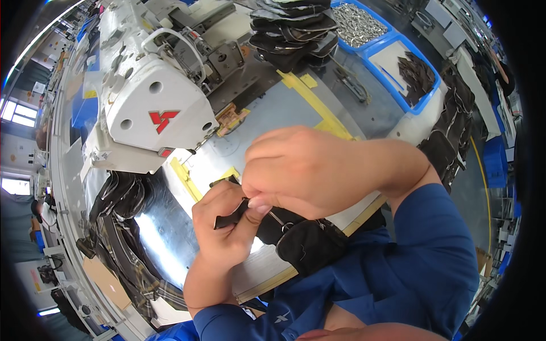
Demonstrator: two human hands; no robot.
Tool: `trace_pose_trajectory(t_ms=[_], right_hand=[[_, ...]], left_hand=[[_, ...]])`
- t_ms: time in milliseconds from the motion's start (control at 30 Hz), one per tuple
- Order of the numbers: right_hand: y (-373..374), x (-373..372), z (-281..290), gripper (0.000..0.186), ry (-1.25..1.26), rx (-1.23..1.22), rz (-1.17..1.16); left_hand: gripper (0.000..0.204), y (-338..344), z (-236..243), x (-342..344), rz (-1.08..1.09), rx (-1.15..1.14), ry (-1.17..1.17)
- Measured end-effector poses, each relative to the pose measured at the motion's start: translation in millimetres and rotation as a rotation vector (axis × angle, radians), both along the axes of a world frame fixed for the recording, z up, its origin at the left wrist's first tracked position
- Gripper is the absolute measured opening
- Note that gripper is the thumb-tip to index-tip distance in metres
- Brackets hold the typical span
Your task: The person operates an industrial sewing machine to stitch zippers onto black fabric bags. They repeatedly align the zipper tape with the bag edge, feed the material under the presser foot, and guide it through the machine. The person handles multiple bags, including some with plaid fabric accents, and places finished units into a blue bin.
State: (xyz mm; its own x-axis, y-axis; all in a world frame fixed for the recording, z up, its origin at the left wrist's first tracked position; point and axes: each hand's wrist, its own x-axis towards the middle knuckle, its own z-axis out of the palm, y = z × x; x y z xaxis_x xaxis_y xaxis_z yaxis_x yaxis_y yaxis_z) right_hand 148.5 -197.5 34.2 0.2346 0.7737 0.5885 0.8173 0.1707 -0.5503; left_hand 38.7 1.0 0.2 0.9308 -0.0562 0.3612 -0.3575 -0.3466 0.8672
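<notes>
A black fabric piece (313, 250) with a metal zipper hangs at the near edge of the work table, close to my body. My left hand (223, 224) is closed, with a short dark fabric strip (230, 218) between thumb and fingers. Just above and to the right, my right hand (301, 167) is closed too. Its thumb and fingertips pinch the black fabric beside the left thumb. The fingers hide exactly where the strip and the fabric meet. A zipper pull (287, 226) shows below my right hand.
A white sewing machine (187, 108) stands at the far left. Yellow tape (313, 102) marks the metal tabletop. Stacked black pieces (290, 37) lie at the back, beside blue trays (435, 85) of metal parts and dark strips. Dark fabric (122, 244) hangs at the left.
</notes>
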Motion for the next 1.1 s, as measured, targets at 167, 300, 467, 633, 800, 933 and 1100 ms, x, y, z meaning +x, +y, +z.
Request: trace_pose_trajectory(t_ms=[167, 300, 467, 633, 800, 933, 1100], right_hand=[[-6.2, -0.3, 12.3, 0.011, -0.235, 0.165, 0.039], [-19.7, -5.4, 31.2, 0.01, -0.393, 0.239, -0.017], [-24.4, -13.2, 31.6, 0.005, -0.464, 0.194, 0.034], [-15.7, -22.9, 22.7, 0.011, -0.504, 0.224, 0.018], [-10.7, -30.7, 20.5, 0.013, -0.648, 0.285, -0.028], [-15.1, -34.4, 26.7, 0.014, -0.753, 0.247, 0.002], [-15.8, -29.0, 29.1, 0.006, -0.715, 0.217, -0.015]], left_hand=[[0.024, -0.3, 15.2, -6.4, 0.027, 0.403, -0.474], [0.028, 2.3, 19.2, -18.8, 0.073, 0.694, -0.761], [0.038, -0.8, 22.7, -25.8, 0.067, 0.775, -0.735], [0.038, 0.2, 24.6, -23.2, 0.054, 0.739, -0.715], [0.04, 3.3, 26.3, -22.9, 0.053, 0.667, -0.666], [0.04, 3.3, 22.8, -22.1, 0.053, 0.586, -0.662], [0.04, 4.7, 21.9, -18.5, 0.042, 0.576, -0.693]])
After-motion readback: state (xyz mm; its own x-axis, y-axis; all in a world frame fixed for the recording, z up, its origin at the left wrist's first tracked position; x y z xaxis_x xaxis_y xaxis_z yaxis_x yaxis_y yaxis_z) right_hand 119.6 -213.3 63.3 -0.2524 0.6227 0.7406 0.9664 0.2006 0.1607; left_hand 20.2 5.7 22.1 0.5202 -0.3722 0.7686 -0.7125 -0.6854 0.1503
